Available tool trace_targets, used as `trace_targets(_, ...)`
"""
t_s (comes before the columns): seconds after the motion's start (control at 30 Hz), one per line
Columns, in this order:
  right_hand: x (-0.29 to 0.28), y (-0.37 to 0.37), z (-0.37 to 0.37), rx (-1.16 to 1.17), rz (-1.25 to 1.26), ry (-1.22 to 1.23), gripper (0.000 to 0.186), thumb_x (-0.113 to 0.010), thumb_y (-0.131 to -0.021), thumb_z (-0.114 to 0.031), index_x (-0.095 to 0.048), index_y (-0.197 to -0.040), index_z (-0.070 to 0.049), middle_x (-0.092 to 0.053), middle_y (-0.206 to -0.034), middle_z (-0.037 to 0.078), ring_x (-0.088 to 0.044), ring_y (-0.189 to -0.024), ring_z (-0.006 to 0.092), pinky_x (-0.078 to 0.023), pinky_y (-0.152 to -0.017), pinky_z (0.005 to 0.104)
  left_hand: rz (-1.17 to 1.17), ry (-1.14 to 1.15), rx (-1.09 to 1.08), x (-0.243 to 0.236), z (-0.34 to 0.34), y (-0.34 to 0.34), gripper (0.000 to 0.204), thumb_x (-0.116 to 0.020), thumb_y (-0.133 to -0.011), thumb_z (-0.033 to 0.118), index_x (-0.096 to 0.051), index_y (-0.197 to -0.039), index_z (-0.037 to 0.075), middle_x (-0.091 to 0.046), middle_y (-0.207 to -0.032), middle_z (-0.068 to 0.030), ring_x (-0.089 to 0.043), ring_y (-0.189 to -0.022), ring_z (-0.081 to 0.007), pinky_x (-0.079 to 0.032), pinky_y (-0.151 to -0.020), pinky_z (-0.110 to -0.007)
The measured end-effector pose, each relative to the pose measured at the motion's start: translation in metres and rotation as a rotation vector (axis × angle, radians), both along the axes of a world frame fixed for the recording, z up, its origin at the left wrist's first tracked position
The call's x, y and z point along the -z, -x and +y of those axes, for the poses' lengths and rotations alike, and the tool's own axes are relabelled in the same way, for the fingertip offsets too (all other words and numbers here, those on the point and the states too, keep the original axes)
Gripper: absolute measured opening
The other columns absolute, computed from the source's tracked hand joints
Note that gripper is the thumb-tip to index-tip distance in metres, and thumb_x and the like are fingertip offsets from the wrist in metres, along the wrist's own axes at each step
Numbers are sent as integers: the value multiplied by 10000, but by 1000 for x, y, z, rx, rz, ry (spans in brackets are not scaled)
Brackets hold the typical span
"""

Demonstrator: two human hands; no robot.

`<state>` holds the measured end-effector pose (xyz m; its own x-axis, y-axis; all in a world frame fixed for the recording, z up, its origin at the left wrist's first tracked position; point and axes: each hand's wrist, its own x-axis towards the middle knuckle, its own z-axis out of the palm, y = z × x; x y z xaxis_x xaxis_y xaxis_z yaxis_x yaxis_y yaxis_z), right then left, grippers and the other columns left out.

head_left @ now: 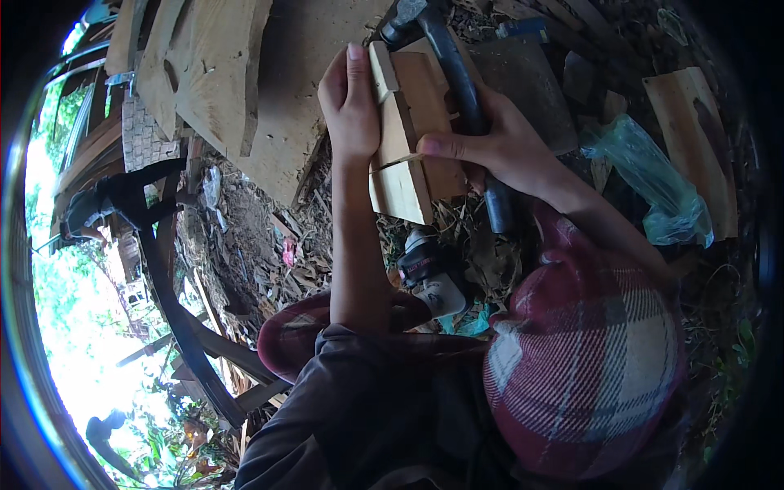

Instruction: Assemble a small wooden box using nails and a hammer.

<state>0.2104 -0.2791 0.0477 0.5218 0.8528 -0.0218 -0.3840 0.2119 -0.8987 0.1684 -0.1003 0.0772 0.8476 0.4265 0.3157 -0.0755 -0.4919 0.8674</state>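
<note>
1. Wood blocks (398, 135), upper centre of frame: resting between both hands, seams showing where pieces are meeting.
2. Left hand (353, 114): bracing the blocks' left side, thumb pointing up. Fingers are hiding; cannot tell how firmly they are gripping.
3. Right hand (510, 151): seemingly wrapping the hammer (457, 77) handle while its thumb is pressing the wood.
4. Main risk: right hand is doing double duty. A slipping thumb could be letting the pieces slide apart at a seam.
5. Second risk: hammer head, top centre, is lying near the left thumb; a careless twist could be knocking it or the topmost piece.
6. Edges: the lowest piece's sharp corner is pointing toward what is looking like a foot (443, 296), centre; a drop could be hurting it.
7. Room: big boards (212, 73), upper left, and plaid-covered knee (584, 359), lower right, are limiting movement. Littered ground (261, 269), left of centre, is offering more.
</note>
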Motion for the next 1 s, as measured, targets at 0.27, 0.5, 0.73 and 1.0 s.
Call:
trace_targets(0.27, 12, -7, -3, -43, 25, 72, 518, -747, -815, -305, -491, -1081, 58, -550, -601, 25, -494, -385, 69, -402, -353, 204, 96, -56, -23, 7, -4, -9, 397, -463, -1002, 318, -601, -873, -31, -568, -706, 7, -443, -659, -53, -399, -599, -242)
trace_targets(0.5, 10, -19, -7, -15, 8, 88, 502, -739, -815, -362, -514, -1017, 39, -538, -587, 18, -486, -393, 65, -390, -361, 204, 153, -115, 2, 15, 4, -20, 422, -477, -990, 333, -618, -866, -45, -608, -673, -67, -501, -615, -106, -433, -587, -285)
trace_targets(0.73, 23, -26, -22, 193, -81, 357, 475, -796, -757, -352, -498, -898, -11, -567, -650, 30, -490, -419, 66, -419, -390, 215, 241, -612, -193, 24, 0, -31, 397, -511, -938, 353, -616, -792, -2, -625, -670, -208, -633, -677, -390, -487, -614, -453)
trace_targets(1.0, 56, -43, -22, 295, -32, 452, 498, -799, -759, -245, -425, -979, -1, -595, -837, 104, -513, -483, 74, -448, -429, 228, 423, -760, -218, 66, 4, -52, 380, -515, -907, 371, -634, -794, 28, -659, -749, -210, -643, -743, -400, -511, -680, -477)
